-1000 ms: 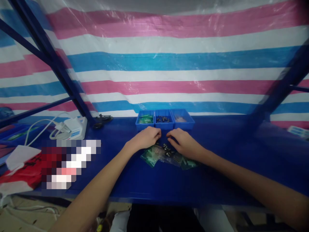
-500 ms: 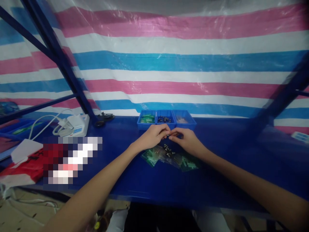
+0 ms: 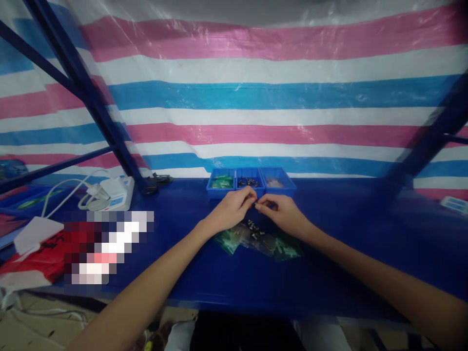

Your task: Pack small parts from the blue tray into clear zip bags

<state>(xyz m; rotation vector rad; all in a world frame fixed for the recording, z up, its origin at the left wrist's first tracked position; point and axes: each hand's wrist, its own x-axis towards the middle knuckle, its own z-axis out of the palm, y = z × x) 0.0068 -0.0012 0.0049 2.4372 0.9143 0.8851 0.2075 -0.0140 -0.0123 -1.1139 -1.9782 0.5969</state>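
My left hand (image 3: 236, 207) and my right hand (image 3: 280, 209) meet fingertip to fingertip above the table, just in front of the blue bins. Both are closed in a pinch around something too small to make out. Below them lie small black-and-silver parts (image 3: 255, 230) on clear plastic bags (image 3: 261, 245). A green bag (image 3: 228, 240) lies on the left of this pile, and another green bag (image 3: 287, 249) on the right. Behind my hands, the left bin (image 3: 221, 183) holds green packets, the middle bin (image 3: 249, 182) dark metallic parts, and the right bin (image 3: 288, 185) small pale pieces.
The blue table (image 3: 234, 280) runs up to a striped plastic sheet (image 3: 274, 95). On the left are a white power strip (image 3: 122, 195) with cables, a red-and-white bag (image 3: 40, 258) and a blurred-out patch. Dark blue frame posts (image 3: 95, 117) stand at both sides.
The camera view has shifted slightly. My fingertips have moved a little against each other, still pinched together over the same spot. The bags and bins have stayed in place.
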